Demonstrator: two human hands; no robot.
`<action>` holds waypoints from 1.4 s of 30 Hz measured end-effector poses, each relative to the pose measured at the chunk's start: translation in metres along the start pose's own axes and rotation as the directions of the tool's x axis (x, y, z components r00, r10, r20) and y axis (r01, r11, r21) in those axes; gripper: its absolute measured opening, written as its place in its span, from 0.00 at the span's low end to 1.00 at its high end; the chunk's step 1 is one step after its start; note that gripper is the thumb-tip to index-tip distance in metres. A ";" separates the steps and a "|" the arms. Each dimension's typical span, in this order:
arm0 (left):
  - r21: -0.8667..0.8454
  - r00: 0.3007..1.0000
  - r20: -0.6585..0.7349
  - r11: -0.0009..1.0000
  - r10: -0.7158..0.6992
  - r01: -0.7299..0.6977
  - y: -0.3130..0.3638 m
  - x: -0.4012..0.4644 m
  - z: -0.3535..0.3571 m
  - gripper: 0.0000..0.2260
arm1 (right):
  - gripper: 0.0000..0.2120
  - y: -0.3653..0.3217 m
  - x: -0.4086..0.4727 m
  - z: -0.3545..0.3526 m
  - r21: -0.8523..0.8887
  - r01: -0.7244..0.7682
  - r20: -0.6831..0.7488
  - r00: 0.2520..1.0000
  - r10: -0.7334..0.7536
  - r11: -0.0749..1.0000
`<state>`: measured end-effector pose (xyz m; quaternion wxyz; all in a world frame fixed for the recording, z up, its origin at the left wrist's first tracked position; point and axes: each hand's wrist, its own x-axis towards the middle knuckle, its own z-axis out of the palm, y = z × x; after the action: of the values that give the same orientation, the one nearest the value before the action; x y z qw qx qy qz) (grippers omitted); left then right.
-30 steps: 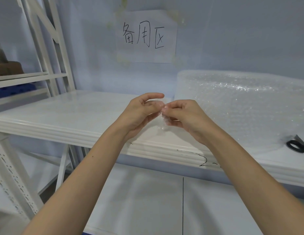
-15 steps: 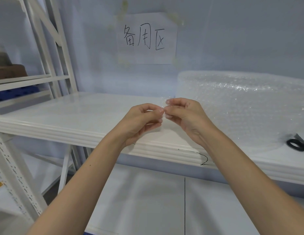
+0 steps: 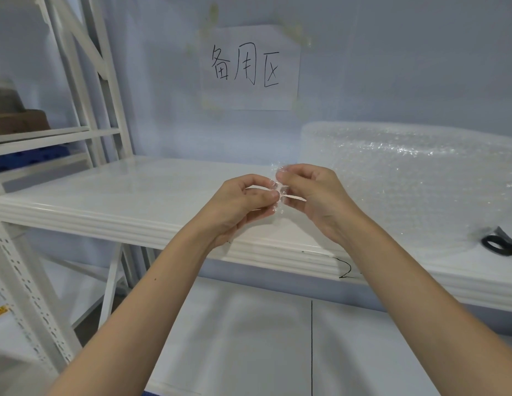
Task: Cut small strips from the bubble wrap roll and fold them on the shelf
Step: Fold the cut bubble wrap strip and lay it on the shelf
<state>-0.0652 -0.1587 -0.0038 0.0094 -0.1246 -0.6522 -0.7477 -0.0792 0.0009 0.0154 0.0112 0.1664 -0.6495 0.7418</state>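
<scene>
**Folding a cut strip above the shelf**

A pale blue wall (image 3: 392, 67) backs the scene, with a sheet of paper (image 3: 250, 68) bearing handwritten characters stuck to it. In front of it runs a white metal shelf (image 3: 106, 195), part of a rack whose slotted uprights rise at the left. On the right half of the shelf lies the bubble wrap roll (image 3: 406, 178), a big cloudy cylinder resting on its side. Just beside its near end, at the right edge of the view, lie the scissors (image 3: 502, 244), only the black handles showing.

The person's two bare forearms reach in from below and meet over the front part of the shelf. The left hand (image 3: 240, 205) and the right hand (image 3: 312, 198) are both pinched shut on a small strip of bubble wrap (image 3: 278, 192), thumb and forefinger of each hand closed on it, the fingertips almost touching one another. The strip is held in the air, clear of the shelf surface, and crumples between the pinches; its exact outline is hard to make out.

The step in hand appears to be the folding: a piece is already cut and the scissors are set aside. The next move likely calls for pressing the fold flat without popping bubbles, then laying the piece on the open stretch of shelf at the left, before either hand goes to the scissors and roll for another strip.
</scene>
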 end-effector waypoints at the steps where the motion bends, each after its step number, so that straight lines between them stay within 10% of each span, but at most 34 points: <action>1: 0.010 1.000 0.000 1.000 0.000 0.000 0.000 0.000 0.000 0.05 | 0.03 -0.001 0.001 0.000 -0.005 0.003 -0.013 1.000 -0.003 1.000; 26: 0.386 0.955 -0.292 0.919 0.045 0.075 -0.004 0.001 -0.054 0.05 | 0.02 0.022 0.061 0.033 -0.309 -0.031 0.023 0.999 0.040 0.951; 35: 0.790 0.907 -0.361 0.588 0.216 0.175 -0.005 0.016 -0.091 0.06 | 0.07 0.052 0.103 0.069 -0.474 -0.104 0.019 0.992 0.128 0.875; 42: 0.831 0.919 -0.350 0.513 0.180 0.216 -0.010 0.020 -0.103 0.07 | 0.08 0.063 0.111 0.074 -0.645 -0.002 0.066 0.996 0.058 0.764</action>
<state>-0.1040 -0.2552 -0.0216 0.1922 0.0564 -0.9203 -0.3359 -0.1817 -0.1032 -0.0083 0.0290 0.1724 -0.8671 0.4664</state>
